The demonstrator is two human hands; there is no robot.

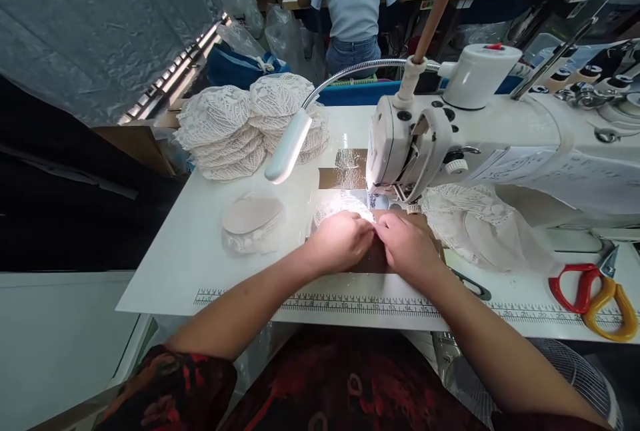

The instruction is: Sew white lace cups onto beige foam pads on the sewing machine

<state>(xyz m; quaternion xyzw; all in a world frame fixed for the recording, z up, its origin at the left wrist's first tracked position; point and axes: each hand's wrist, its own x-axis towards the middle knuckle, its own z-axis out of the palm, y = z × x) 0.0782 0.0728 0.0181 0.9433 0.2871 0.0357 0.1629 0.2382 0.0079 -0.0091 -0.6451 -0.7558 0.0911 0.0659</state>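
Observation:
Both my hands meet just in front of the needle area of a white sewing machine [450, 134]. My left hand [343, 241] has its fingers curled and pinched on a white lace piece [334, 204], which spreads to the left under the bright lamp light. My right hand [406, 244] pinches the near edge of that lace, its fingertips touching those of the left. The exact edge between the fingertips is hidden by the fingers and glare. Left of my hands, an oval beige pad [253, 213] lies on lace and sheer fabric.
Stacks of white lace cups [220, 128] stand at the back left. A bendable lamp [290, 144] hangs over the table. More lace fabric [485, 231] lies right of the needle. Red-and-orange scissors [597, 294] rest at the right edge, by a printed ruler [360, 304]. A person [353, 1] sits ahead.

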